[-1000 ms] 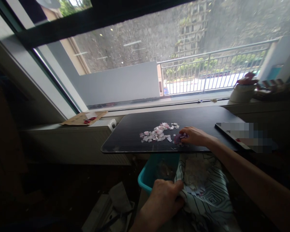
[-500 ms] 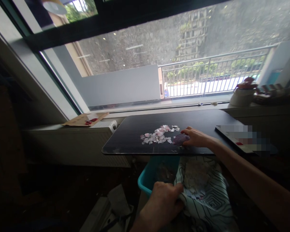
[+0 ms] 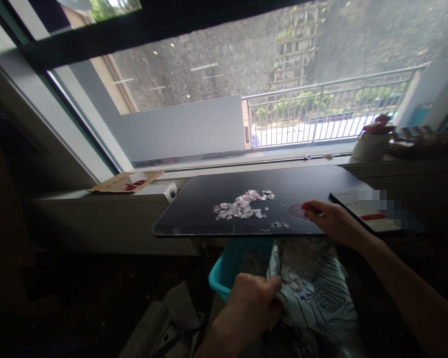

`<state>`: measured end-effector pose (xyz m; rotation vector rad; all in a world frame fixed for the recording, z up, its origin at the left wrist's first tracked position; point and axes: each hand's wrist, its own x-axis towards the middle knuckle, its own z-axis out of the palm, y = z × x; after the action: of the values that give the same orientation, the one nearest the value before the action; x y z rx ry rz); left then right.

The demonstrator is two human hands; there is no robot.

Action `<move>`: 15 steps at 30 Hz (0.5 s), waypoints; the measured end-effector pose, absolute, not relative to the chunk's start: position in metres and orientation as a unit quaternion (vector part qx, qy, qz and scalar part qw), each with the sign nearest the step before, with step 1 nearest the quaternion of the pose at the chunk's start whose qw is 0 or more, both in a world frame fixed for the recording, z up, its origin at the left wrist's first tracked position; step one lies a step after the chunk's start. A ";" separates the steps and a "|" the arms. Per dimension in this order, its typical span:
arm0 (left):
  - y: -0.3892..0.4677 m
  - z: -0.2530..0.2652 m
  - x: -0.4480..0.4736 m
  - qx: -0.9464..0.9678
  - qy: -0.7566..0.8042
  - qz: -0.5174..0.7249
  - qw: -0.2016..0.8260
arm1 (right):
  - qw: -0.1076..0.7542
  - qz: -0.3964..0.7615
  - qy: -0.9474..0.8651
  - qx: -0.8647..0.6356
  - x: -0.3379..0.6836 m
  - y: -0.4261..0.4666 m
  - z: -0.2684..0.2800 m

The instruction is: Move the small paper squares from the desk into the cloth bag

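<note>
My left hand [image 3: 252,301] is closed on the edge of a pale green cloth [image 3: 336,293] with black wavy lines, below the table. The cloth forms an open pouch with many paper scraps [image 3: 298,278] inside. Over the right part of the dark table [image 3: 209,191], my right hand [image 3: 323,216] pinches a thin, see-through pink piece [image 3: 297,212] with a rounded edge, perhaps a protractor. To its left on the tabletop lies a pile of small white and pinkish paper scraps [image 3: 241,206]. A few loose bits [image 3: 280,225] lie near the front edge.
A turquoise bin [image 3: 219,276] stands under the table edge, left of the cloth. A tablet-like device [image 3: 358,211] rests at the table's right. Red scissors [image 3: 135,185] lie on brown paper [image 3: 110,183] by the radiator [image 3: 115,221]. A white pot [image 3: 371,144] stands on the windowsill.
My right hand has moved right, away from the scrap pile, with the pink piece. Loose bits now show near the table's front edge. My left hand still grips the cloth.
</note>
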<state>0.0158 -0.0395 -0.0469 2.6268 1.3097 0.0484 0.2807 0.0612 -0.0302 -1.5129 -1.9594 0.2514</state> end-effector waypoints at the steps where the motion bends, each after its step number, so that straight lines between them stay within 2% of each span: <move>1: -0.039 -0.046 0.020 0.895 0.434 0.015 0.099 | 0.312 0.090 -0.746 -0.581 0.281 0.057 -0.032; 9: -0.028 -0.042 0.048 0.924 0.377 -0.005 0.065 | 0.289 0.126 -0.773 -0.551 0.266 0.039 -0.042; 15: -0.028 -0.043 0.051 0.930 0.361 0.021 0.060 | 0.307 0.093 -0.752 -0.576 0.261 0.042 -0.040</move>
<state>0.0511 -0.0275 -0.0428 2.8160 1.0942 0.0626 0.2612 0.0421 -0.0401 -1.5228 -1.9906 0.2450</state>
